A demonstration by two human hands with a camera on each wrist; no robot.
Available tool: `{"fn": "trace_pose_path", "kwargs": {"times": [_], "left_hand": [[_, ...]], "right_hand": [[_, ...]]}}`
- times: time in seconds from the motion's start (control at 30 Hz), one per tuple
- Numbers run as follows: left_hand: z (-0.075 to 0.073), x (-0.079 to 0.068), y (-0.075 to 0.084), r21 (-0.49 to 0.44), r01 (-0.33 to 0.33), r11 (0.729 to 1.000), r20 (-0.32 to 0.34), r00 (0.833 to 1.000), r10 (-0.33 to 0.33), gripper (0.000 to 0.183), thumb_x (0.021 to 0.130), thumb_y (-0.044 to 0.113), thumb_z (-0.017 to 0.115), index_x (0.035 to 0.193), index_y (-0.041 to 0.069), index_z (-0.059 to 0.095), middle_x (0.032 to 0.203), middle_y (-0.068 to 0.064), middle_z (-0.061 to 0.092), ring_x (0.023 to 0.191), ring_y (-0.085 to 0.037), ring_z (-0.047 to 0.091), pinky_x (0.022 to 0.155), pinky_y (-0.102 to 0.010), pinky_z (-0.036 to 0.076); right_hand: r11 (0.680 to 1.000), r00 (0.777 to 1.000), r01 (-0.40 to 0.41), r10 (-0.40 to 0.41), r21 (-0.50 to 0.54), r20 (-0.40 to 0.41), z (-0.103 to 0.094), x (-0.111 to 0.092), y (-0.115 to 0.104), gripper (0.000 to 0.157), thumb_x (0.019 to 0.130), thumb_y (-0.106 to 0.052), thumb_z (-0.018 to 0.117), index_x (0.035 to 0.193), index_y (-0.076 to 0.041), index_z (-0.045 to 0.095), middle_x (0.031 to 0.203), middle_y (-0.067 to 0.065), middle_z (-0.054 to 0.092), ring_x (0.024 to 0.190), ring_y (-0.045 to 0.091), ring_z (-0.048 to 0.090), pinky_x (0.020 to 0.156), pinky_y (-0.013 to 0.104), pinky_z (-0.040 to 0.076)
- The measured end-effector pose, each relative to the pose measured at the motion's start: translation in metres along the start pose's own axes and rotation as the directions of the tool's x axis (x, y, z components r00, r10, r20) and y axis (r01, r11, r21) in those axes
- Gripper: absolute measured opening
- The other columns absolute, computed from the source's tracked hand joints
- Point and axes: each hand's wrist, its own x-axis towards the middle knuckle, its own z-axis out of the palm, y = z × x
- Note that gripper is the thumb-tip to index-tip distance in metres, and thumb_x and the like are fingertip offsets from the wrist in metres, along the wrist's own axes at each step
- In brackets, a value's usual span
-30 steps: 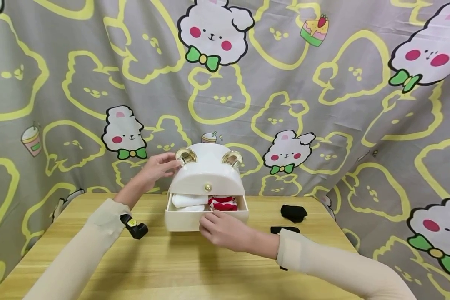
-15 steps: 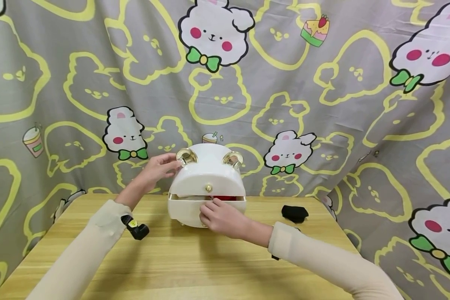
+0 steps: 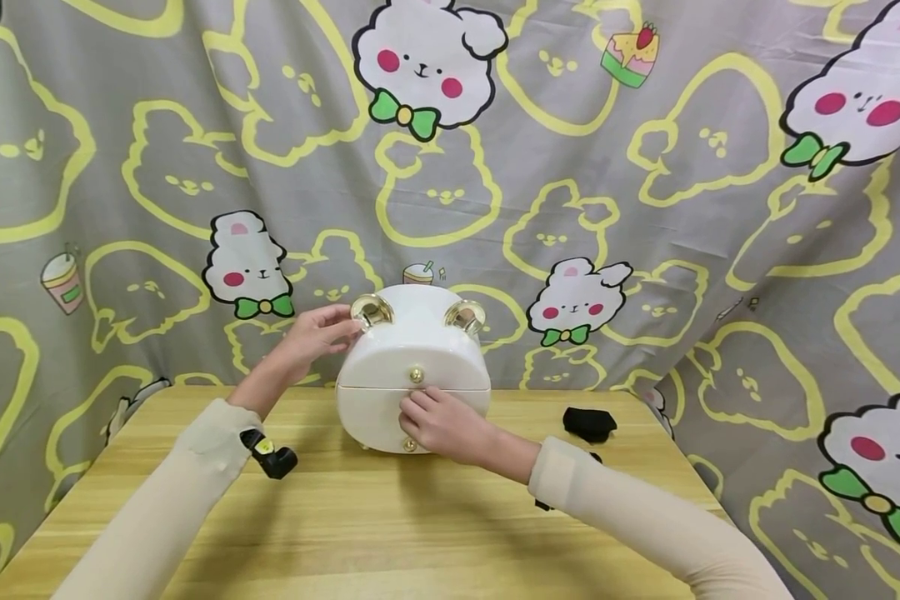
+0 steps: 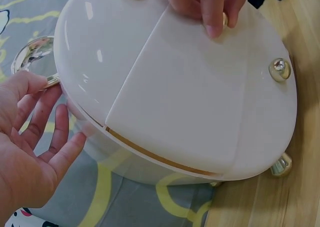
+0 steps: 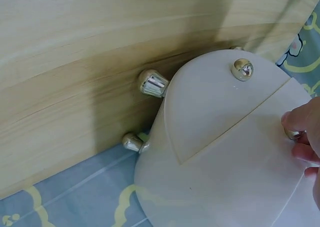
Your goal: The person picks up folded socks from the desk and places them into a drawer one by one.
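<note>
The right hand pinched the middle gold knob at the front of a white box; the left hand, fingers spread, touched its left gold ear; the box stood upright on the table.

The left hand touches a gold ear of the white box on the table; the right hand covers part of its front.

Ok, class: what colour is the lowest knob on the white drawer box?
Shiny gold; the lowest knob shows best in the left wrist view.
</note>
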Motion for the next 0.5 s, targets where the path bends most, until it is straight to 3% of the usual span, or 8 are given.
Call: {"fn": "trace_pose_path", "kwargs": {"times": [0.3,0.5], "left_hand": [[0.0000,-0.0001,0.0000,0.009,-0.008,1.000,0.002,1.000,0.008,0.052,0.101,0.033,0.064,0.141,0.002,0.054,0.111,0.007,0.066,0.110,-0.011,0.061,0.116,-0.055,0.042],[-0.0001,0.0004,-0.0019,-0.018,-0.002,1.000,-0.004,1.000,0.002,0.049,0.102,0.030,0.064,0.141,0.001,0.054,0.102,0.012,0.066,0.100,-0.006,0.063,0.116,-0.055,0.041]], "right_hand": [[1.000,1.000,-0.002,0.001,-0.012,-0.007,0.0050,-0.0008,-0.0010,0.022,0.105,-0.010,0.048,0.103,-0.011,0.070,0.103,0.004,0.063,0.095,0.020,0.061,0.091,0.030,0.054],[1.000,1.000,-0.007,0.007,-0.016,-0.023,0.0064,-0.0017,-0.0015,0.031,0.107,-0.007,0.040,0.103,-0.011,0.070,0.102,0.004,0.063,0.094,0.020,0.061,0.091,0.030,0.054]]}}
